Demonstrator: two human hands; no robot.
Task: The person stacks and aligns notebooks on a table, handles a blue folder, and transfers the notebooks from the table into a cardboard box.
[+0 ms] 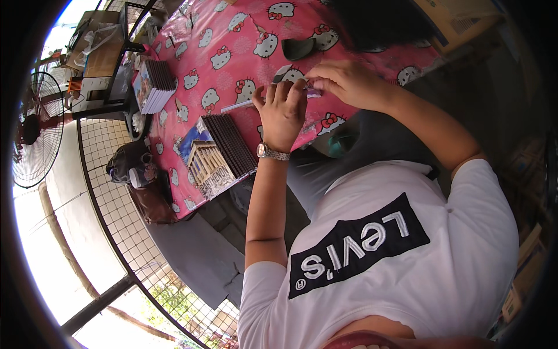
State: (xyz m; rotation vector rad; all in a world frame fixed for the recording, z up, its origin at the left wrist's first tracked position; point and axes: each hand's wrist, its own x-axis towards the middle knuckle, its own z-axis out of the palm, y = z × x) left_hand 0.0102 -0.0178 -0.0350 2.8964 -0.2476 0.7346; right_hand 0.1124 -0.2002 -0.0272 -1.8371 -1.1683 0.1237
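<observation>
Left hand (282,107) of mine curls its fingers over a thin flat piece (235,106), whose pale edge comes out at nine o'clock from it; whether these fingers grip the piece or only press it, I cannot tell. At two o'clock from it, my right hand (346,81) bends its fingers narrowly by the other, purplish end, but the contact there is too small to judge. Both hands are above the pink tablecloth (200,72) with cat faces, and I wear a metal watch (272,152) on my left wrist. Measured from the left hand, a neat stack of books (220,151), showing a columned building on its cover, is near at eight o'clock; a second stack (154,87) is farther, at nine. A dark curved dish (298,49) sits close, about twelve o'clock. A cardboard box (459,23) is well apart, at two o'clock.
</observation>
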